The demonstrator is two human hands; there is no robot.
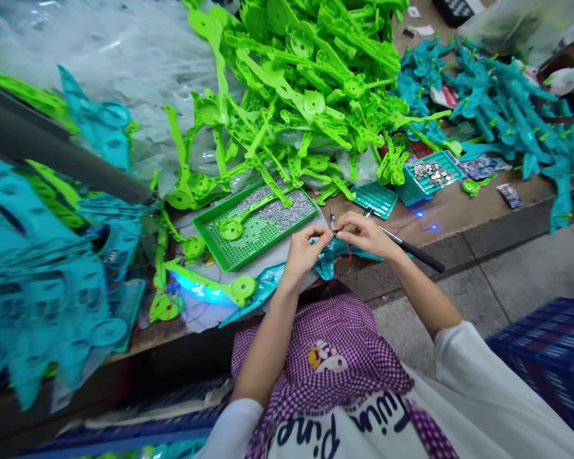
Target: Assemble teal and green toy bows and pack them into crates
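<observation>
Translucent blue plastic part (326,262) is at frame centre, by the bench (452,217) edge. Left hand (306,252) and right hand (365,236) both pinch a small piece (335,234) at its upper edge, too tiny to identify. I'd steady both wrists and keep the red wire (349,251) slack. Green perforated tray (253,243), left of centre: silvery bits, lime-green arm on top. Teal tray (414,185), right of centre: silvery discs.
</observation>
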